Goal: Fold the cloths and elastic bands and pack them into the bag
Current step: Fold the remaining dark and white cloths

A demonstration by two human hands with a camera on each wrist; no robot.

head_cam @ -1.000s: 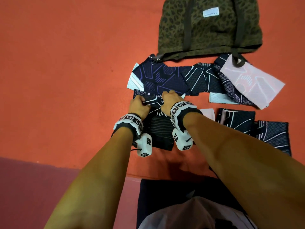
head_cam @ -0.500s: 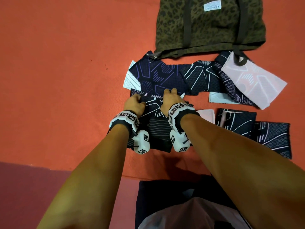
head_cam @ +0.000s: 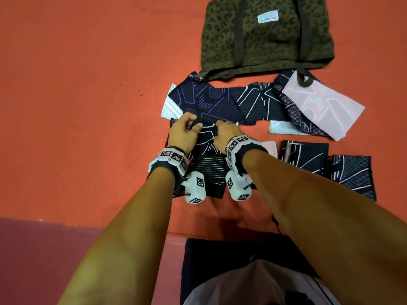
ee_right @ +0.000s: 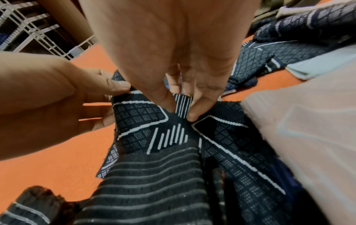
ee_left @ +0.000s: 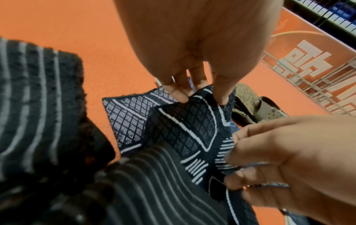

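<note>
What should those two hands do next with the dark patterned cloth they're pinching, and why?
Probably draw the pinched far edge back toward the body to fold the dark cloth in half. The left hand and the right hand each pinch a far corner of it, lifted slightly, while its striped near end lies flat on the orange surface. The bag waits beyond.

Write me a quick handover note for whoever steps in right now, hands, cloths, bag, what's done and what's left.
Left hand: pinching the far edge of the dark patterned cloth near its left corner.
Right hand: pinching the same edge further right.
Bag: leopard print, lying flat beyond the cloths; nothing seen going in.
Done: two folded dark cloths sit to the right.
Left: finish this fold, then fold the unfolded pile in front of the bag, including the pink cloth, and pack everything.
</note>
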